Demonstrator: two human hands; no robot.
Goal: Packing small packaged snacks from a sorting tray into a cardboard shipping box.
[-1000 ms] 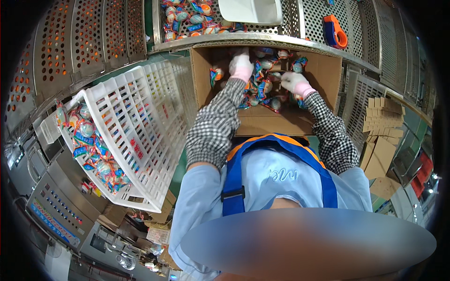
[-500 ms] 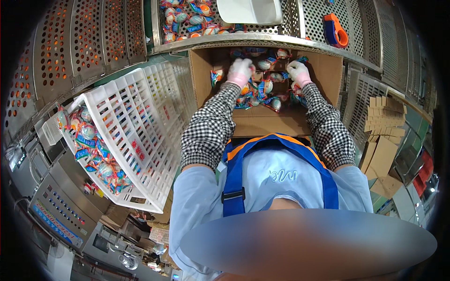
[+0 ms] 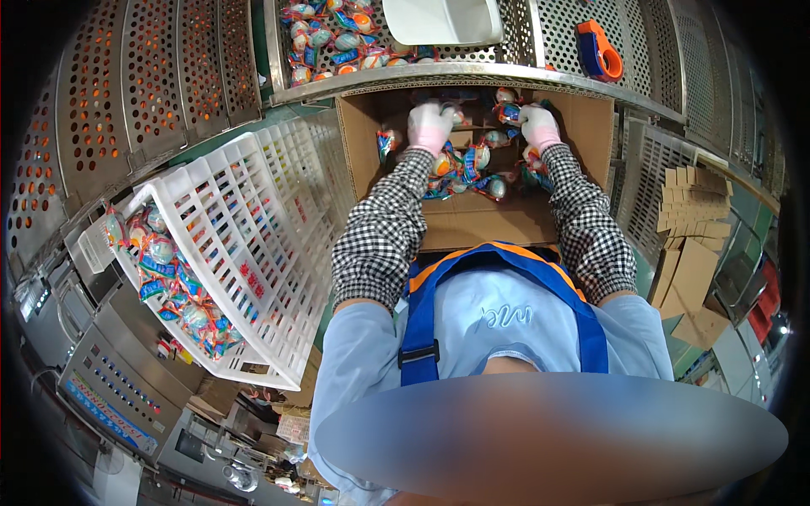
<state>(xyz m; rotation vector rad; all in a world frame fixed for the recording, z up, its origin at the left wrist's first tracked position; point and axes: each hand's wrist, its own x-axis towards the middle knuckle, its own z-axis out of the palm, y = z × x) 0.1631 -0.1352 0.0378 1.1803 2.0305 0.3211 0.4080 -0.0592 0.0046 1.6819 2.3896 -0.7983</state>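
Note:
My left hand point(image 3: 429, 126), in a white glove with a pink cuff, is inside an open cardboard box point(image 3: 481, 221). Its fingers are curled around the end of a wrapped egg-shaped piece point(image 3: 454, 115), partly hidden by the glove. To its right, my right hand point(image 3: 538, 125), gloved alike, pinches at the edge of another wrapped egg-shaped piece point(image 3: 508, 111) near the far wall. More such pieces in clear, blue and red wrappers, among them a wrapped piece point(image 3: 494, 186), lie loosely between and below the hands. Brown cardboard strips show among them.
A white plastic crate point(image 3: 245, 253) holding many wrapped pieces stands tilted at left. Beyond the box, a perforated metal table point(image 3: 561, 34) carries wrapped pieces point(image 3: 325, 38), a white tray point(image 3: 443, 21) and an orange-and-blue tape dispenser point(image 3: 600, 52). Folded cardboard point(image 3: 692, 211) is stacked at right.
Both hands have shifted slightly inside the box. A wrapped piece near the middle of the far side is no longer where it was, and one now shows beside my left fingers.

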